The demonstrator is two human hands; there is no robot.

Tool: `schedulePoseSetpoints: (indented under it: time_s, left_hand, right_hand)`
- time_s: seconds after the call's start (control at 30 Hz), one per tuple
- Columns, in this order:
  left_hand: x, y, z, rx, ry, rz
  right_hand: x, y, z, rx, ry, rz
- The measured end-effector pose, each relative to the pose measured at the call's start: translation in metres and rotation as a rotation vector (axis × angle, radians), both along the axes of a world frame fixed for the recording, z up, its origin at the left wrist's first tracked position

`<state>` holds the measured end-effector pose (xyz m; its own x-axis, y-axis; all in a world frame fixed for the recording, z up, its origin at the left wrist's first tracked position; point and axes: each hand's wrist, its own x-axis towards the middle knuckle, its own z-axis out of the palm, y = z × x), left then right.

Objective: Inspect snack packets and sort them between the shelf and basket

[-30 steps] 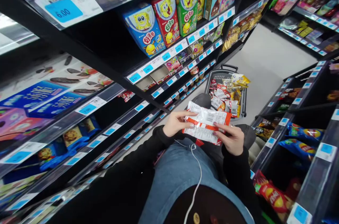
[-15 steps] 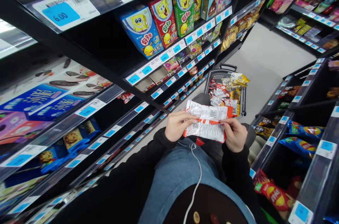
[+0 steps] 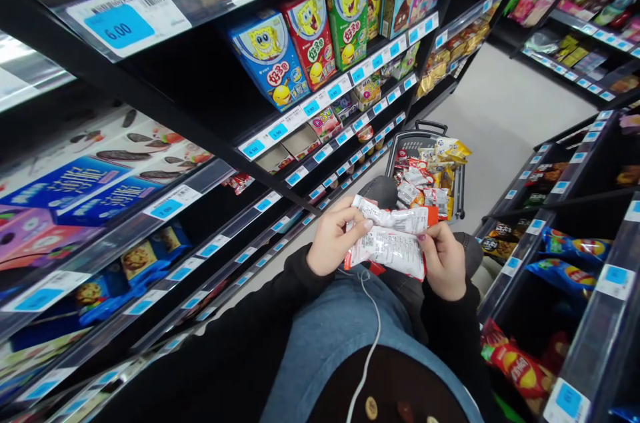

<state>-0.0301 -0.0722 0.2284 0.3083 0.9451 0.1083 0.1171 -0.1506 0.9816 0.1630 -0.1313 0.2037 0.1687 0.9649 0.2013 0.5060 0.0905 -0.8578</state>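
A white and orange snack packet (image 3: pixel 393 247) is stretched between my two hands above my lap, its printed back with a barcode facing up. My left hand (image 3: pixel 334 236) pinches its left end, thumb on top. At the right end, my right hand (image 3: pixel 442 260) grips the packet between thumb and fingers. A crease runs along the middle of the wrapper. Just beyond the hands stands a grey shopping basket (image 3: pixel 399 140), holding several red, white and yellow snack packets (image 3: pixel 417 176).
On the left, a shelf carries cartoon snack boxes (image 3: pixel 307 33) and blue cookie boxes (image 3: pixel 100 176). To the right, a black shelf holds chip bags (image 3: pixel 520 359). Pale floor (image 3: pixel 487 116) runs between them. A white cable (image 3: pixel 373 343) hangs over my apron.
The packet's ends have been drawn in and it now looks crumpled along its middle crease. My left thumb has moved further over it, and both hands have tilted slightly.
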Motion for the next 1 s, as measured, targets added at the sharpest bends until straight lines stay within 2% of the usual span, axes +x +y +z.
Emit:
schedulePoseSetpoints:
  time_s: [0.1,0.3,0.47,0.53,0.6,0.67,0.73,0.87,1.0]
  left_hand:
    - [0.000,0.000,0.001,-0.080,-0.059,-0.026]
    - [-0.005,-0.001,-0.004,-0.170,-0.194,-0.100]
    - [-0.003,-0.004,-0.009,-0.210,-0.343,0.006]
    - [0.001,-0.005,-0.012,-0.309,-0.444,0.036]
    - [0.003,-0.007,-0.015,-0.479,-0.515,-0.036]
    - [0.003,-0.009,-0.020,-0.650,-0.529,-0.181]
    - [0.003,-0.011,-0.024,-0.742,-0.481,-0.257]
    - [0.002,-0.011,-0.027,-0.682,-0.298,-0.119]
    - [0.003,-0.006,-0.022,-0.632,-0.178,-0.096]
  right_hand:
    - [0.000,-0.004,0.000,-0.003,0.086,-0.010]
    - [0.001,-0.010,-0.001,0.108,0.234,-0.040]
    - [-0.001,-0.015,-0.001,0.177,0.242,0.018]
    - [0.000,-0.016,-0.001,0.187,0.228,0.026]
    - [0.002,-0.017,-0.003,0.184,0.211,0.037]
    - [0.005,-0.017,-0.003,0.137,0.200,0.072]
    - [0.008,-0.016,-0.002,0.024,0.220,0.123]
    - [0.006,-0.009,0.001,-0.228,0.395,0.174]
    - [-0.001,-0.001,-0.006,-0.240,0.523,0.032]
